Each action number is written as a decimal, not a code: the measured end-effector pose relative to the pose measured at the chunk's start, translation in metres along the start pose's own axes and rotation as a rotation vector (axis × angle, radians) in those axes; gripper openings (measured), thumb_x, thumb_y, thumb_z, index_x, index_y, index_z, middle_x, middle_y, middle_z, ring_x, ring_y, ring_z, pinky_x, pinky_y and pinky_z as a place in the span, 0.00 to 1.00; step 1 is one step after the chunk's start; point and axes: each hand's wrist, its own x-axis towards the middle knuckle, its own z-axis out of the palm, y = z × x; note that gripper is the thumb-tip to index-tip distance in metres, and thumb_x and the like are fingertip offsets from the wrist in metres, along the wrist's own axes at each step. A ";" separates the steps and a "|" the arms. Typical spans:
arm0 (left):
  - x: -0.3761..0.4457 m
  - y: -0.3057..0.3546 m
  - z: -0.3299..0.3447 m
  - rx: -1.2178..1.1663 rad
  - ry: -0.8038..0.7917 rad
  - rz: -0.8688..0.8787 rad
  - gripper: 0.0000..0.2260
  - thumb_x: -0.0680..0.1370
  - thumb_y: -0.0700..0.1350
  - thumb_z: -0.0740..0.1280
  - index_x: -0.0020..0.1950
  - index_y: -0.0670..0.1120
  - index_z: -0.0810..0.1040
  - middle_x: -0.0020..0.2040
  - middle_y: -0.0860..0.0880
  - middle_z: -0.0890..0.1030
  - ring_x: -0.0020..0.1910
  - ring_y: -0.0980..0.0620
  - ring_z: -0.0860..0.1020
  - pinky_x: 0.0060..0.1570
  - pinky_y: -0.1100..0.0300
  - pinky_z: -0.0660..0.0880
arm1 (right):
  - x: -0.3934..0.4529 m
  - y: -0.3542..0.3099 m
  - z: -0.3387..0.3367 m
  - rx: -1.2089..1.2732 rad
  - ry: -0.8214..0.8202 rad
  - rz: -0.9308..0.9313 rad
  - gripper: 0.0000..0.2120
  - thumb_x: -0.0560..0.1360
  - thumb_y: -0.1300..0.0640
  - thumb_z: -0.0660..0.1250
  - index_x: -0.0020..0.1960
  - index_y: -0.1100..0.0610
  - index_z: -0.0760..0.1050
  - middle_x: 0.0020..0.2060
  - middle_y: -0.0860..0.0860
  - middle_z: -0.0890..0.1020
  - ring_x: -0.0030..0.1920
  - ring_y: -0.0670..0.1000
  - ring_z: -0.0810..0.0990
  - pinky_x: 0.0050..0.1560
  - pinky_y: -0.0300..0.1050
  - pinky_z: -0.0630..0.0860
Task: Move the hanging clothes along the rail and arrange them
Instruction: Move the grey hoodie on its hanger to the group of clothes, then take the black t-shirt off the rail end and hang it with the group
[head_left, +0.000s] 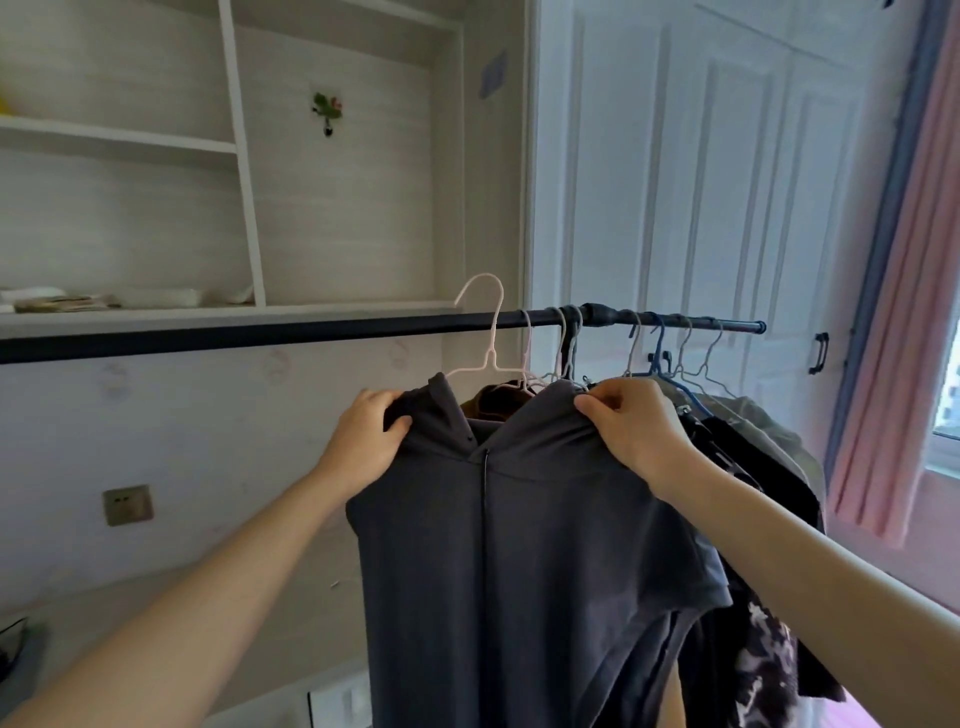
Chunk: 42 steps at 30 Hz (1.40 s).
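Hoodie: a dark grey zip hoodie (519, 545) hung in the centre of the frame, below the rail, its shoulders held up by both hands.
Left hand: the left hand (371, 434) gripped the hoodie's left shoulder, fingers curled into the cloth.
Right hand: the right hand (631, 423) pinched the right shoulder seam, fingers bent, nothing else in it.
Hanger: a white hanger (488, 338) sat inside the neck; its hook stood above the rail in the picture, seemingly not caught on it.
Rail: the black rail (260, 332) ran left to right across mid-frame, bare toward the left.
Other clothes: the rest (753, 441) bunched at the right end, just beside the right hand.
Key relation: the rail lay above and beyond both hands; free rail lay leftward, so I judged the left hand nearer the open space.
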 end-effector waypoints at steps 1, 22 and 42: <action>0.006 0.000 0.002 -0.005 -0.028 0.009 0.19 0.80 0.43 0.63 0.71 0.44 0.69 0.67 0.45 0.72 0.66 0.46 0.71 0.65 0.59 0.64 | 0.004 0.000 0.001 -0.004 0.013 0.014 0.09 0.77 0.53 0.66 0.46 0.56 0.82 0.40 0.51 0.81 0.42 0.50 0.77 0.45 0.42 0.70; 0.037 -0.027 0.050 -0.076 -0.491 -0.006 0.31 0.78 0.42 0.65 0.78 0.49 0.56 0.73 0.47 0.68 0.71 0.47 0.68 0.69 0.54 0.65 | 0.010 -0.004 0.030 -0.273 -0.195 0.133 0.05 0.73 0.50 0.68 0.44 0.52 0.80 0.41 0.49 0.80 0.44 0.52 0.79 0.47 0.50 0.80; -0.139 -0.055 -0.122 0.138 -0.102 -0.151 0.13 0.77 0.41 0.62 0.60 0.46 0.79 0.50 0.47 0.83 0.50 0.51 0.80 0.55 0.58 0.75 | -0.093 -0.105 0.105 -0.022 -0.497 -0.284 0.12 0.80 0.60 0.60 0.56 0.64 0.79 0.52 0.59 0.82 0.54 0.59 0.80 0.57 0.48 0.75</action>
